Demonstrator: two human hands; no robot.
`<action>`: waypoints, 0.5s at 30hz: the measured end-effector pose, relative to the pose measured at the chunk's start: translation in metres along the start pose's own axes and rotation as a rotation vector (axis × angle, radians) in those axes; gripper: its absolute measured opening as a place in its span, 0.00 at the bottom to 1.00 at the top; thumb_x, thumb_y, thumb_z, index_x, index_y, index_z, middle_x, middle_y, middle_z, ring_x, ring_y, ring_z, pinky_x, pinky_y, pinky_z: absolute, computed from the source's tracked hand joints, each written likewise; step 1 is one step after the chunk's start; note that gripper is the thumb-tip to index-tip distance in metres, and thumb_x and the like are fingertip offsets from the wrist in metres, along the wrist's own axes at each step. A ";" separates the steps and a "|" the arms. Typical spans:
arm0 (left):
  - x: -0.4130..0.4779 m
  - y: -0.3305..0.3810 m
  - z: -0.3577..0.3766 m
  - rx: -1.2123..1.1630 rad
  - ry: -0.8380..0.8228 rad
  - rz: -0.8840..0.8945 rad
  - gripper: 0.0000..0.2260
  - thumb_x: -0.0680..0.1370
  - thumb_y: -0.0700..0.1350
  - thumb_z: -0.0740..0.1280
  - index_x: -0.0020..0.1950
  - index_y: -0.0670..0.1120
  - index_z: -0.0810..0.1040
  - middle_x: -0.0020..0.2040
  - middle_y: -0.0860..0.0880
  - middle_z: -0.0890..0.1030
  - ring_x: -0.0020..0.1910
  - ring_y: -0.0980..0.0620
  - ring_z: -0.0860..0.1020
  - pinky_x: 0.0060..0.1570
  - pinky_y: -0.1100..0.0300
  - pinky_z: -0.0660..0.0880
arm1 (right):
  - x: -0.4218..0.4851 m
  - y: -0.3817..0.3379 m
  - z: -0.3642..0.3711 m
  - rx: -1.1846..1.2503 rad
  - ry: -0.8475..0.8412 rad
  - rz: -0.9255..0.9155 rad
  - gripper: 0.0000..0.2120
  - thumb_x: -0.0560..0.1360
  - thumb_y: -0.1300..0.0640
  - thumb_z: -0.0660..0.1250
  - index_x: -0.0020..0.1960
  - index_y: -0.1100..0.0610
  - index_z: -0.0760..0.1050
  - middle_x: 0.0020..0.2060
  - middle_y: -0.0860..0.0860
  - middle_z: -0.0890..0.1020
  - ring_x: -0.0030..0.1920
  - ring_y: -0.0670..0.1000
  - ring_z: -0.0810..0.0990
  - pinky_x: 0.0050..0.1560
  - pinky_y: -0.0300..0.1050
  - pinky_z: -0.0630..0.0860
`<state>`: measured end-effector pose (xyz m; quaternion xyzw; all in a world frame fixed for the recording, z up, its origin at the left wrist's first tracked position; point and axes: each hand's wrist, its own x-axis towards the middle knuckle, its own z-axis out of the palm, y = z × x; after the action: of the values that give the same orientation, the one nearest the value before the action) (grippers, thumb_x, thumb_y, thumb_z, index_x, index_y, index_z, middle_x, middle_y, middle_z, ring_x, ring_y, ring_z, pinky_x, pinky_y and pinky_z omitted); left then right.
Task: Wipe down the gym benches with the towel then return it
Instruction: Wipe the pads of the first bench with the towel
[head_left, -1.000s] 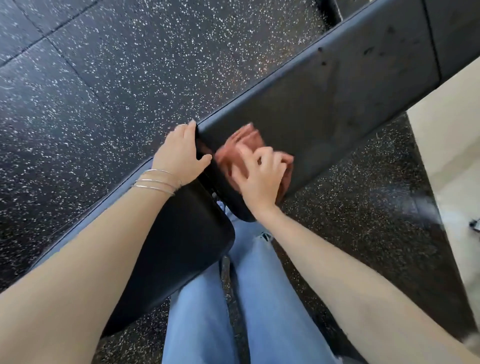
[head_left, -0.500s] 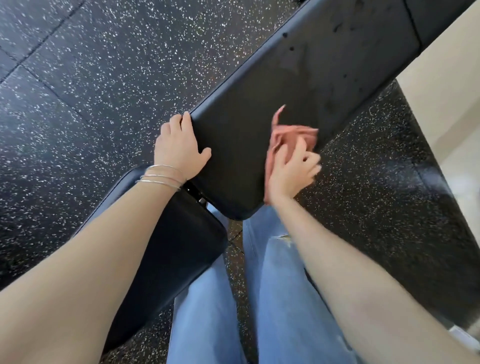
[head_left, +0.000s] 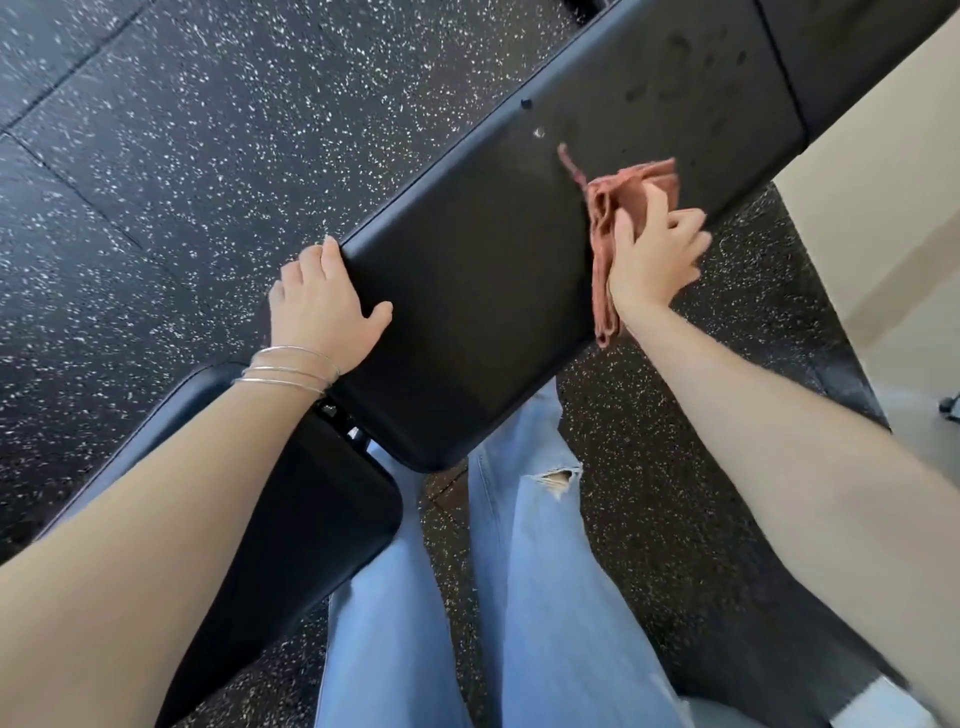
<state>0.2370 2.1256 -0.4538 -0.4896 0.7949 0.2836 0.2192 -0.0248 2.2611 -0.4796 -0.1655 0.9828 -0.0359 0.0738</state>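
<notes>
Cloth this thin and limp should weigh almost nothing and flop loose, so keep the rust-pink towel (head_left: 618, 208) bunched by its middle. Your right hand (head_left: 654, 254) curls round it against the black padded gym bench (head_left: 467, 312), at the edge on your right. Your left hand (head_left: 322, 306) grips the opposite edge, thumb spread on top.

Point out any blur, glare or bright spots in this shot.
Head view: the right hand is motion-blurred at its fingers, the towel slightly soft; the left hand is sharp; the bench shows a dull sheen; the wall is brightly lit.
</notes>
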 end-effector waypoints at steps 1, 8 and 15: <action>0.001 0.003 0.000 -0.001 0.004 -0.018 0.37 0.75 0.55 0.67 0.75 0.36 0.55 0.71 0.36 0.63 0.69 0.35 0.64 0.68 0.42 0.61 | 0.003 -0.010 0.002 -0.013 -0.007 0.049 0.16 0.78 0.46 0.61 0.65 0.46 0.70 0.56 0.56 0.70 0.57 0.59 0.67 0.53 0.57 0.70; 0.019 0.039 -0.006 -0.031 0.022 -0.038 0.37 0.75 0.56 0.66 0.76 0.40 0.55 0.72 0.38 0.64 0.69 0.36 0.64 0.68 0.43 0.61 | -0.022 -0.053 0.006 -0.079 -0.131 -0.809 0.15 0.75 0.45 0.56 0.58 0.47 0.74 0.45 0.55 0.74 0.45 0.58 0.72 0.39 0.53 0.69; 0.038 0.075 -0.012 -0.049 0.031 -0.052 0.37 0.75 0.56 0.66 0.76 0.40 0.56 0.72 0.39 0.64 0.69 0.37 0.64 0.69 0.44 0.61 | 0.112 -0.115 -0.004 0.019 -0.017 -0.114 0.16 0.78 0.43 0.58 0.64 0.43 0.69 0.60 0.53 0.69 0.60 0.55 0.67 0.53 0.53 0.68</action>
<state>0.1524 2.1196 -0.4515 -0.5196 0.7780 0.2896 0.2023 -0.0931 2.1153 -0.4800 -0.2207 0.9707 -0.0480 0.0815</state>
